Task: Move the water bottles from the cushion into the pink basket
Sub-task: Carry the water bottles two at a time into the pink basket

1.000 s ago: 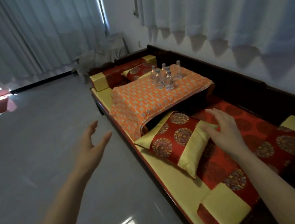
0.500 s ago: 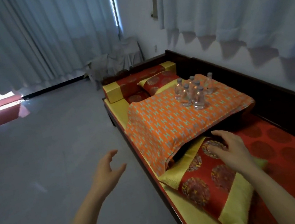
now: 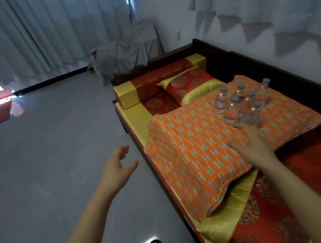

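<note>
A person's right hand [image 3: 251,144] reaches, fingers spread and holding nothing, toward a cluster of small water bottles [image 3: 240,105] standing upright on an orange patterned cushion [image 3: 207,151] laid across a long wooden bench [image 3: 290,85]. The fingertips sit just short of the nearest bottles — whether they touch cannot be told from this angle. The left hand [image 3: 118,169] hangs open and empty over the grey floor [image 3: 44,163], well apart from the bench.

About seven bottles stand packed close together, several touching, caps up, toward the wall side of the cushion. The pink basket named in the task is not in view.

The bottles look clear, full and small, so each should be light enough for one hand, yet the smooth plastic may be slippery and thin walls may give under a hard squeeze. The soft cushion makes an unsteady footing — a nudge to one bottle would likely topple its neighbours. The safest hold appears to be around the body of an outer bottle, just below the shoulder, or pinched at the neck under the cap, lifting straight up and clear of the rest. Red and gold pillows [image 3: 189,84] lie at the far end of the bench.
</note>
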Demonstrator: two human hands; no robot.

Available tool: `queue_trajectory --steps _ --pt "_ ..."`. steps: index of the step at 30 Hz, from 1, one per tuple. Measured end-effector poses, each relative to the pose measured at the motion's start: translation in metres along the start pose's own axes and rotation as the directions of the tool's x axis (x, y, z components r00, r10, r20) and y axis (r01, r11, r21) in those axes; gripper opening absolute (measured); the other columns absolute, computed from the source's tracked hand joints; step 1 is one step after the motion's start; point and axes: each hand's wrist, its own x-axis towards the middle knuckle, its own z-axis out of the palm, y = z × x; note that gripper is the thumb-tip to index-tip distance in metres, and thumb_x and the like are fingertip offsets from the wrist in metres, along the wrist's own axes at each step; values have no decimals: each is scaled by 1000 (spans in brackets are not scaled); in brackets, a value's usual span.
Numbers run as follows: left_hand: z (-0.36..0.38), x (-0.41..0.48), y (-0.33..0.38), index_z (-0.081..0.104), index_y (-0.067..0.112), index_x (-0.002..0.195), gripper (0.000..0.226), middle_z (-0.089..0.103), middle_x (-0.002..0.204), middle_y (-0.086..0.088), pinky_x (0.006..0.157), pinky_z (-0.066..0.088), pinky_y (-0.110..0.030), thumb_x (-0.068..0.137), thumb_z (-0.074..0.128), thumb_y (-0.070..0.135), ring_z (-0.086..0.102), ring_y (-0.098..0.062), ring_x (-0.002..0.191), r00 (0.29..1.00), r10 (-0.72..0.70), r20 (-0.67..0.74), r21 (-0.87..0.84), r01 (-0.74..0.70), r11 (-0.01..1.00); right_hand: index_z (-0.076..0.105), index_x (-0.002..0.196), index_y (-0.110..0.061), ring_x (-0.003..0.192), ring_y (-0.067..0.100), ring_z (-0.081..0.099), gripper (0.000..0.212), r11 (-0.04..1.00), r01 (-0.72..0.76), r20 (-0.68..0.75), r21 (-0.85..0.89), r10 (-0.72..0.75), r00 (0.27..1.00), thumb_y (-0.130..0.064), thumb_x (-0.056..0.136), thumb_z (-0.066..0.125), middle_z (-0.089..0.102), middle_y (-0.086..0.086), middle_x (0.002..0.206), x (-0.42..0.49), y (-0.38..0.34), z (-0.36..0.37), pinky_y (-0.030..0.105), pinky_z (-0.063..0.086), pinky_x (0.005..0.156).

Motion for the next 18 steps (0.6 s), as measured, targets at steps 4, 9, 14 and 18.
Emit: queue_trajectory --steps 4,9,14,18 --pt "-2 81 -7 53 9 129 50 60 126 -8 92 41 -27 82 71 16 55 -19 115 994 60 87 -26 -58 998 56 127 -21 127 30 43 51 996 -91 -55 16 92 994 -24 79 73 54 7 133 40 -10 27 41 34 106" --pt "4 182 -2 53 11 128 48 61 121 -6 91 43 -29 84 70 17 56 -17 110 955 165 248 -25 -164 986 56 127 -15 127 31 44 52 972 -229 -166 49 234 958 -19 78 75 55 12 132 76 -19 50 40 32 107" --pt "51 253 20 55 7 126 47 63 115 -8 91 43 -29 82 71 8 57 -22 110 886 229 402 -104 -204 973 55 129 -18 128 29 43 56 911 -403 -230 82 411 882 -23 77 75 54 11 134 95 -3 60 39 33 106" --pt "101 297 42 55 9 127 48 63 117 -8 91 45 -32 82 72 12 57 -18 108 802 315 508 -131 -290 948 54 130 -18 127 31 42 56 876 -477 -273 80 479 834 -22 77 75 54 12 133 110 21 57 40 34 105"
